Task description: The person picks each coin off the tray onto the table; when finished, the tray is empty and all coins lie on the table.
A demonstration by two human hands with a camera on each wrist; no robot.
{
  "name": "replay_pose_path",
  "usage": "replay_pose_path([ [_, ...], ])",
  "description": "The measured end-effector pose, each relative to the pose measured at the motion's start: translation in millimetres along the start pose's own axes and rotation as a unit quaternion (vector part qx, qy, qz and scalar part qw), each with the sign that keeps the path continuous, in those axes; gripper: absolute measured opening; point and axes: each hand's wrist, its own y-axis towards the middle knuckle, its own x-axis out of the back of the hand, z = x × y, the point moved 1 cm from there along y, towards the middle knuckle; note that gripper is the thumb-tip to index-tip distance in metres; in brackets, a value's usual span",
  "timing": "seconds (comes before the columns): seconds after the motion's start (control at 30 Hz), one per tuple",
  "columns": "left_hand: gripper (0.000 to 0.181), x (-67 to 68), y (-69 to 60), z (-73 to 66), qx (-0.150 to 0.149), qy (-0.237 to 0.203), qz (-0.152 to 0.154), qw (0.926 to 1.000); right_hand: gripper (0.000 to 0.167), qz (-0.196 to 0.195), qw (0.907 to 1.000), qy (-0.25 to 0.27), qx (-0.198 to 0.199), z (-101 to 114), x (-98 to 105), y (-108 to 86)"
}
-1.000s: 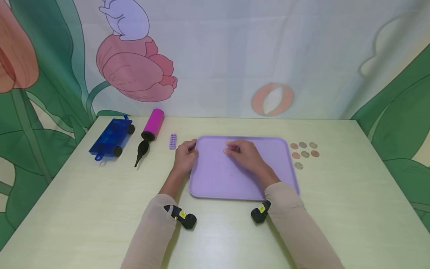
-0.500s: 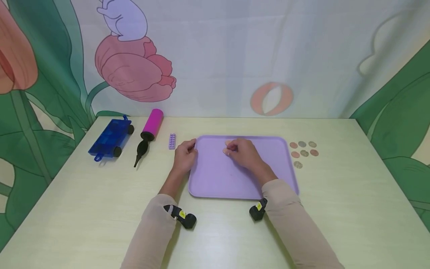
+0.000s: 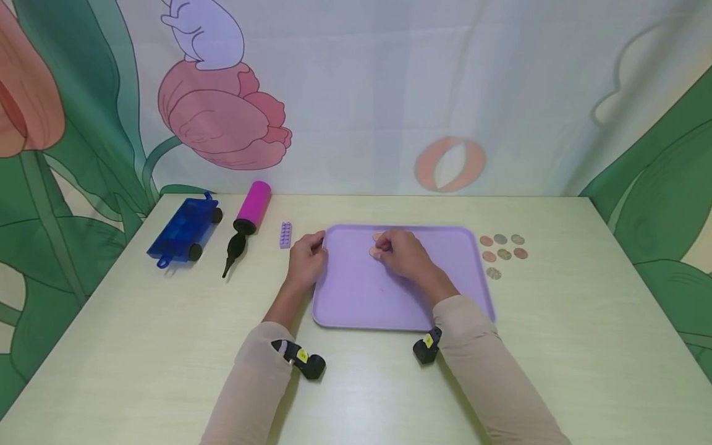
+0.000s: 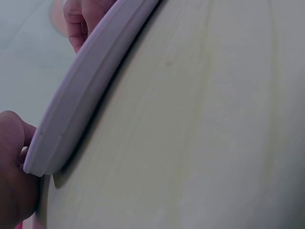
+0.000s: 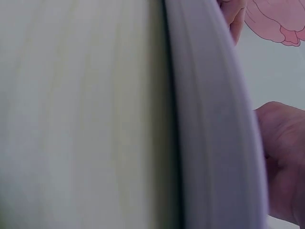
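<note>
A lilac tray (image 3: 356, 303) lies on the table in front of me. My left hand (image 3: 305, 259) grips its left rim near the far corner, as the tray rim (image 4: 86, 95) in the left wrist view also shows. Over the far half of the tray is my right hand (image 3: 408, 254), its thumb and fingertips pinching a copper-coloured coin (image 3: 375, 252). A second coin (image 3: 377, 236) shows just beyond, partly hidden by the fingers. In the right wrist view the tray's side hides the right hand's (image 5: 284, 157) fingertips.
Several copper and silver coins (image 3: 504, 254) lie right of the tray. To the left are a small lilac toy brick (image 3: 285, 235), a magenta hand pump (image 3: 254, 204) with a black nozzle, and a blue wheeled toy cart (image 3: 186, 228). A printed curtain (image 3: 356, 93) hangs behind the table.
My right wrist and sleeve have shifted slightly left, with the fingertips staying at the coins. My left hand and the tray look unmoved.
</note>
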Motion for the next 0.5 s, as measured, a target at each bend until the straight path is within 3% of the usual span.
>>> replay_pose_path([
  [0.37,0.048,0.9,0.9,1.2,0.007,-0.001,0.003,1.0,0.019,-0.01,0.9964,0.021,0.081,-6.0,0.8,-7.9],
  [0.5,0.048,0.4,-0.1,-0.4,0.01,-0.004,0.005,0.9999,0.023,-0.008,0.9953,0.024,0.093,-7.3,1.0,-9.1],
])
